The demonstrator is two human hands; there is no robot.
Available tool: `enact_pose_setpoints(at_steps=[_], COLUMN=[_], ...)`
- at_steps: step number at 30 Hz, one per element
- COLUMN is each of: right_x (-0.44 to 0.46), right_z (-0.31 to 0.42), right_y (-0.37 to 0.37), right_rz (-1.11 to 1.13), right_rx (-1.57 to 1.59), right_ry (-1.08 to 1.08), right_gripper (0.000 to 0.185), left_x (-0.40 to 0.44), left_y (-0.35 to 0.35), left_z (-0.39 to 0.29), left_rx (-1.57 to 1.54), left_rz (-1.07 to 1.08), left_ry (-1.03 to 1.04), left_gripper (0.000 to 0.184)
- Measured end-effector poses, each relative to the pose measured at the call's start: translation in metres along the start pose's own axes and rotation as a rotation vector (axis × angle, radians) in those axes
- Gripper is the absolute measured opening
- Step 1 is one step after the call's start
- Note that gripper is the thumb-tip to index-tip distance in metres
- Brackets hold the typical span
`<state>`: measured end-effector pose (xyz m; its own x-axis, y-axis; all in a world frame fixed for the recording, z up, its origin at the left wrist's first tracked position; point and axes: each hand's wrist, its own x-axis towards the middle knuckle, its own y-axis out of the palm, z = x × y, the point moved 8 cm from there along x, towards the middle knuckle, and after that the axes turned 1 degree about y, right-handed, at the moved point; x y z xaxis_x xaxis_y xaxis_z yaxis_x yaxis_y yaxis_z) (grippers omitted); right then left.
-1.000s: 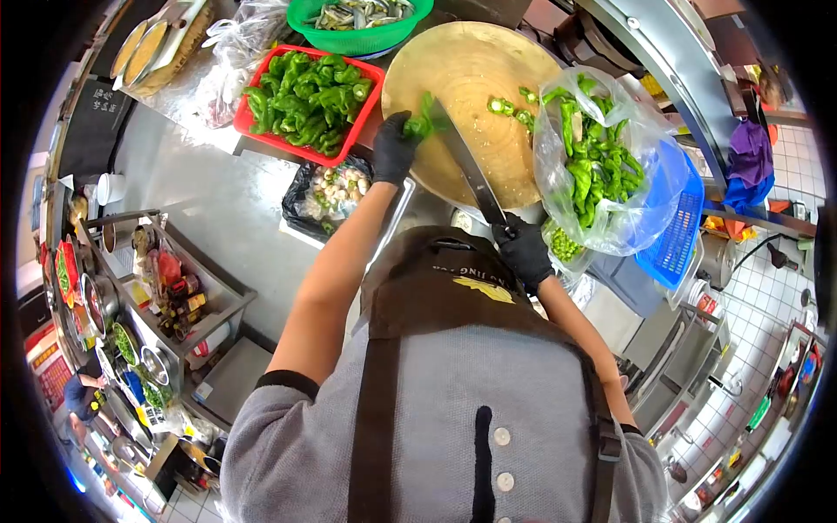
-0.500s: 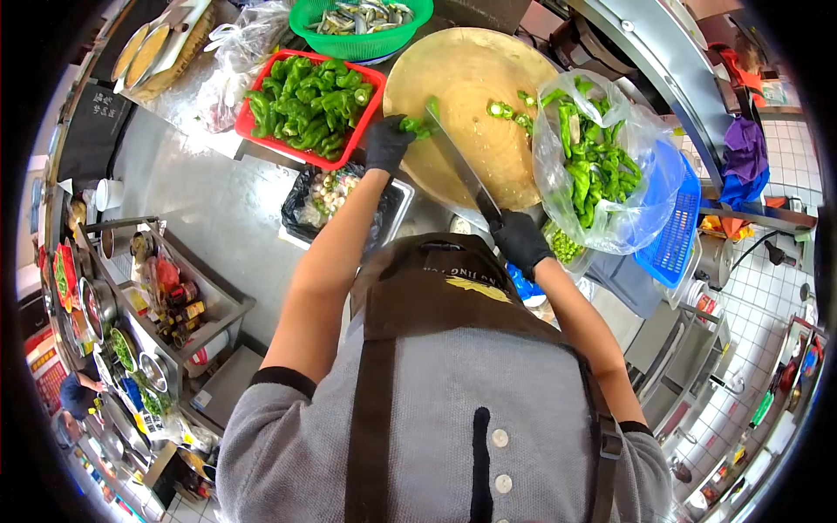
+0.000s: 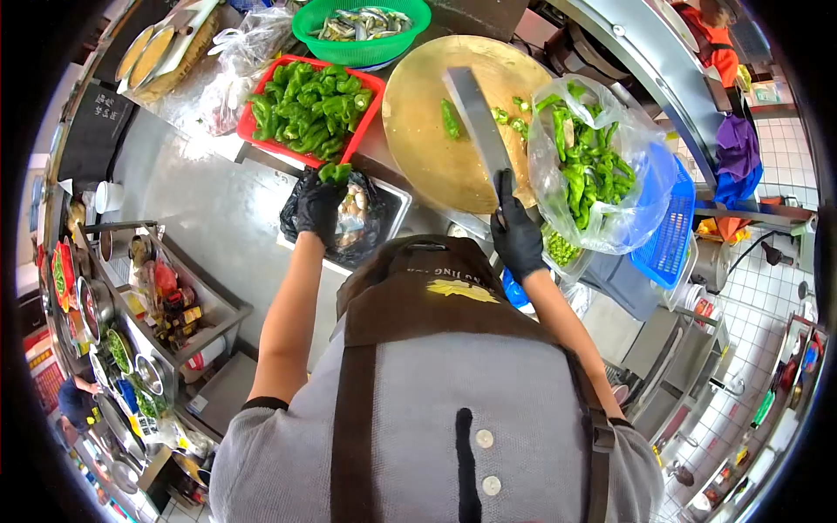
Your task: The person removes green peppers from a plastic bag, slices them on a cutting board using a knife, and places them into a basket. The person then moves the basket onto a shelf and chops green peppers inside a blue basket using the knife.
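Observation:
My left hand (image 3: 320,209), in a black glove, is closed on a piece of green pepper (image 3: 335,173), over the black-lined tray (image 3: 384,228) and just below the red basket (image 3: 378,94) of green peppers. My gloved right hand (image 3: 516,234) grips the handle of a cleaver (image 3: 476,113), whose blade lies over the round wooden chopping board (image 3: 417,113). One green pepper piece (image 3: 450,119) rests on the board left of the blade, and cut bits (image 3: 520,126) lie to its right.
A clear bag of long green peppers (image 3: 593,166) overlaps the board's right edge, beside a blue basket (image 3: 667,235). Chopped green pieces (image 3: 560,247) sit below it. At the top is a green basket (image 3: 301,26) of small fish. Another person (image 3: 77,394) stands far left.
My left hand has moved left and down off the board with green pepper in it. The cleaver has shifted up and turned more upright. A pepper piece now lies alone on the board.

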<state>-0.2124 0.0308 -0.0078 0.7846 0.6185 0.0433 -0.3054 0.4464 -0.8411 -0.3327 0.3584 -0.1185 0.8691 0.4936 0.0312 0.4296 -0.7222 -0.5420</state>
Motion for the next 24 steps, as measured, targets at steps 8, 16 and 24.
enact_pose_setpoints(at_steps=[8, 16, 24], right_x=[-0.003, -0.001, -0.031], right_z=[-0.024, -0.020, -0.019], right_y=[0.094, 0.094, 0.005], right_rz=[0.104, 0.305, -0.118], right_rx=[-0.513, -0.392, 0.393], right_ry=[0.021, 0.219, 0.322], right_gripper=[0.069, 0.085, 0.054], left_x=[-0.034, -0.020, 0.024], left_y=[-0.017, -0.031, 0.082], left_z=[0.046, -0.014, -0.094], left_rx=[-1.040, -0.312, -0.894], left_rz=[-0.135, -0.062, 0.310], left_ry=[-0.245, 0.016, -0.364], left_gripper=[0.037, 0.030, 0.031])
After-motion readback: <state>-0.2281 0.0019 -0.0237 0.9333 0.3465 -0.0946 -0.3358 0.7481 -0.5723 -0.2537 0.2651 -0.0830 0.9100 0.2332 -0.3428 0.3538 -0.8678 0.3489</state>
